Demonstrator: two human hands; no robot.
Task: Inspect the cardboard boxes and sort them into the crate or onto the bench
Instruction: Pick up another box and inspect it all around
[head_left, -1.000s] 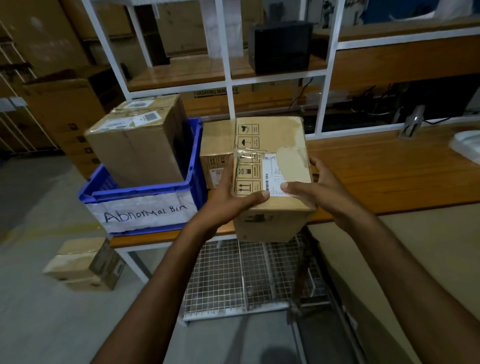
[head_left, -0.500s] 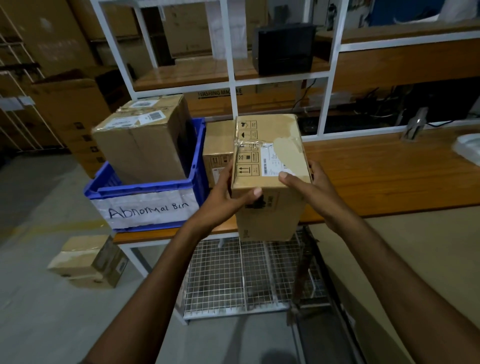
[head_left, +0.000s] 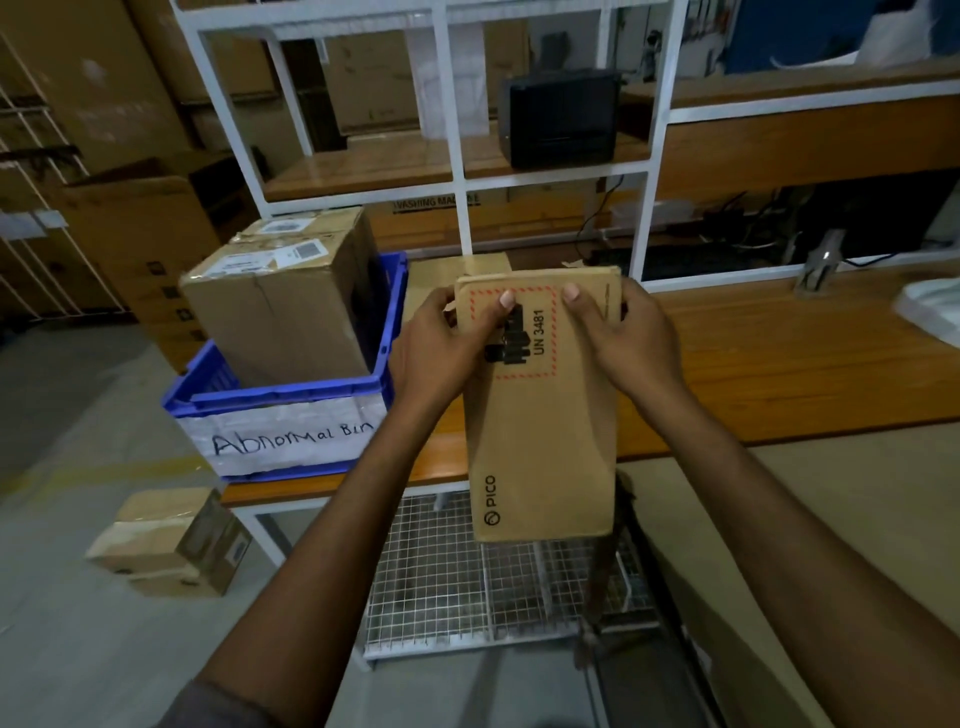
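Presently: cardboard box (head_left: 540, 441) held in both hands, printed face up, over the bench's (head_left: 779, 364) front edge.
Grip: the left hand (head_left: 441, 348) grasps its top end at 10 o'clock and the right hand (head_left: 628, 338) at 2 o'clock, thumbs on the face; the box extends below the grip toward 6 o'clock. The blue crate (head_left: 280, 400) stands at its 9 o'clock.
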